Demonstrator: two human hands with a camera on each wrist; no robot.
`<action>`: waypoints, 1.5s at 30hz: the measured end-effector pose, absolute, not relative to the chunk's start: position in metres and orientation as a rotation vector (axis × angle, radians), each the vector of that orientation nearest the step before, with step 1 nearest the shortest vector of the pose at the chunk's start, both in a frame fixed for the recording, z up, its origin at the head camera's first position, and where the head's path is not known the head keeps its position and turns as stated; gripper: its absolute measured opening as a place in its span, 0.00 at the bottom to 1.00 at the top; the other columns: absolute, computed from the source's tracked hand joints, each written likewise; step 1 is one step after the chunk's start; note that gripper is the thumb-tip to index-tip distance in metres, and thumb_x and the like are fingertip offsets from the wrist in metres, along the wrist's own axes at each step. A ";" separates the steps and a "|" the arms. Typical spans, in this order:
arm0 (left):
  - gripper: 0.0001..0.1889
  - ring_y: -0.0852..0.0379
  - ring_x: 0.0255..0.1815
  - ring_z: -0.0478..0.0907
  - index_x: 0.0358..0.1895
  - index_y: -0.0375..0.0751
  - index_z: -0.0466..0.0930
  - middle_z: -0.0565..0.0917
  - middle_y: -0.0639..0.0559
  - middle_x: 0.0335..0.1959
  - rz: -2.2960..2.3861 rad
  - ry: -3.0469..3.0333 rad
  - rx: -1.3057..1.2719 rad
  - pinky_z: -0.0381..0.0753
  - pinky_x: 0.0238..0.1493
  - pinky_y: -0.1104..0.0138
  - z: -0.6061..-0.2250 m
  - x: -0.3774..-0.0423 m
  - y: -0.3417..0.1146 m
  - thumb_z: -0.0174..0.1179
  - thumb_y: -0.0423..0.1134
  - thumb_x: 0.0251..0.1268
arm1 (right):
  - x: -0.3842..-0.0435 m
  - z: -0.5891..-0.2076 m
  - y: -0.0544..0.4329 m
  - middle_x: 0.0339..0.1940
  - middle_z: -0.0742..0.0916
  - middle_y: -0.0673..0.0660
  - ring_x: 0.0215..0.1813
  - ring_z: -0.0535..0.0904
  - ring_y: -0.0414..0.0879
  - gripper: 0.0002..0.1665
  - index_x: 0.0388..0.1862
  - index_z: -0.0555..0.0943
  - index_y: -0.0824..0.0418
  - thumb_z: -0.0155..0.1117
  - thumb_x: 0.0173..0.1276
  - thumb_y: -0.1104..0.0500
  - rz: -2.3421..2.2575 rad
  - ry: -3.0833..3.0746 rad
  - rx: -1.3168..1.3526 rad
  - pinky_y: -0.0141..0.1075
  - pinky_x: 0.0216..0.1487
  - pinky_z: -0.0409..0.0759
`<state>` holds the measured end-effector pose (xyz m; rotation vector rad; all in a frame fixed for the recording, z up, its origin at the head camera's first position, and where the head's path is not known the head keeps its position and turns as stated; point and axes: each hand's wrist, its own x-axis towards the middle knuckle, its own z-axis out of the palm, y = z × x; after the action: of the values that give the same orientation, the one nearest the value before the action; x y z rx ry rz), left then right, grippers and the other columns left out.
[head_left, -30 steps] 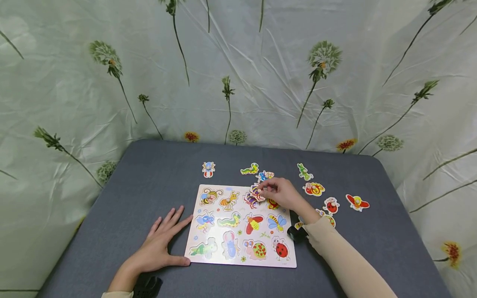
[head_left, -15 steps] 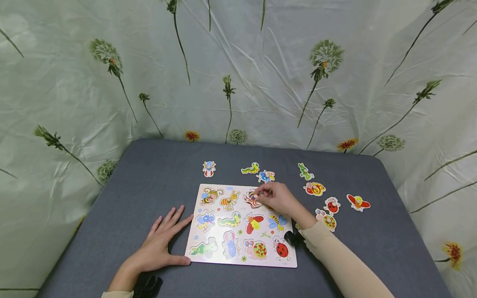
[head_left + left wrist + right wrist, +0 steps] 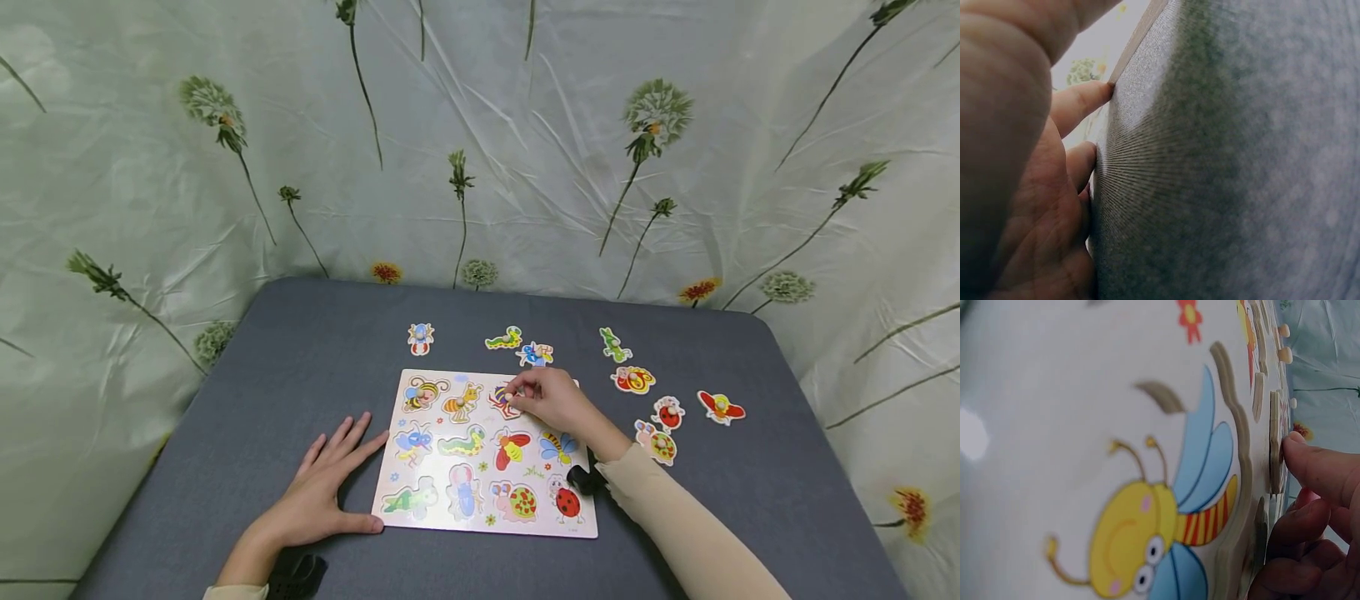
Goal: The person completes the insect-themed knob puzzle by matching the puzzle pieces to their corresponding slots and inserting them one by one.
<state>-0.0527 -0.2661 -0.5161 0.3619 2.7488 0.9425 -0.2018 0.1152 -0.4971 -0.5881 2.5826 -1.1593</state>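
Observation:
A wooden knob puzzle board (image 3: 486, 492) with insect pictures lies on the table. At its left edge my left hand (image 3: 330, 483) rests with fingers spread, index fingertip and thumb against the board's side; the left wrist view shows its fingers (image 3: 1082, 106) straight along that edge. My right hand (image 3: 551, 400) pinches the knob of a purple and red spider puzzle piece (image 3: 500, 403) over the spider slot in the top row. In the right wrist view the piece's edge (image 3: 1274, 444) stands proud of the board. A bee piece (image 3: 422, 395) and an orange-striped insect piece (image 3: 461, 404) sit in slots left of it.
Behind the board lie a beetle piece (image 3: 421, 339), a caterpillar piece (image 3: 503, 337) and a blue insect piece (image 3: 535, 354). To the right are a green piece (image 3: 615, 345), a ladybug piece (image 3: 667, 413), a snail piece (image 3: 657, 442) and a red-winged piece (image 3: 721, 407).
My right hand has moved slightly left and down, bringing the spider piece from above and right of its slot onto the slot's outline. My left hand stays in place.

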 end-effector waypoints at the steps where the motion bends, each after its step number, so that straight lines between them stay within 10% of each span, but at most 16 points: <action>1: 0.64 0.32 0.91 0.42 0.86 0.66 0.61 0.51 0.45 0.91 0.940 2.749 0.364 0.38 0.80 0.28 -0.516 -0.053 -0.266 0.81 0.73 0.39 | -0.201 -0.497 0.115 0.28 0.79 0.48 0.30 0.71 0.40 0.03 0.42 0.91 0.55 0.75 0.72 0.59 -1.156 2.587 -0.587 0.30 0.33 0.68; 45: 0.64 0.31 0.91 0.42 0.86 0.66 0.60 0.50 0.43 0.91 0.959 2.742 0.395 0.38 0.80 0.29 -0.517 -0.055 -0.267 0.82 0.71 0.41 | -0.200 -0.493 0.115 0.25 0.78 0.48 0.28 0.70 0.41 0.05 0.44 0.92 0.57 0.74 0.73 0.58 -1.112 2.574 -0.537 0.31 0.33 0.67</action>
<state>-0.0551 -0.2674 -0.5173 0.3945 2.7416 0.9591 -0.2004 0.1153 -0.4935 -0.5371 2.5742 -1.1117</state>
